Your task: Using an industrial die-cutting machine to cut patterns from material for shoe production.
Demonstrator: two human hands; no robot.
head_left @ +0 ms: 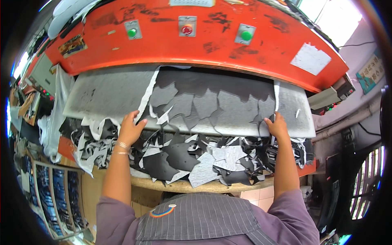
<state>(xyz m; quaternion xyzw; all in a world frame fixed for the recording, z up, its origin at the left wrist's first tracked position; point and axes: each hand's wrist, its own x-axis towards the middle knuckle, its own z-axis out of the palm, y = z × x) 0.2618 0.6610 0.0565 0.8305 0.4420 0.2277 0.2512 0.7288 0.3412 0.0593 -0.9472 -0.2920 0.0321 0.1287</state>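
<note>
A dark sheet (212,81) with pale side edges lies on the grey cutting board (110,90), partly under the red machine beam. Its near part is ragged, with cut-out gaps and thin strips hanging toward me. My left hand (131,128) grips the sheet's left edge at its near end, thumb and forefinger around the pale strip. On the other side, my right hand (278,125) holds the near end of the right edge. Below both hands, black and white offcuts (179,157) are heaped along the board's front; the fingertips' undersides are hidden.
The red beam (163,47) spans the far side, carrying two green buttons (246,35) and a red one (186,30). A wooden ledge (196,188) runs below the offcuts. A rack (57,196) stands at lower left; pipes (339,120) line the right wall.
</note>
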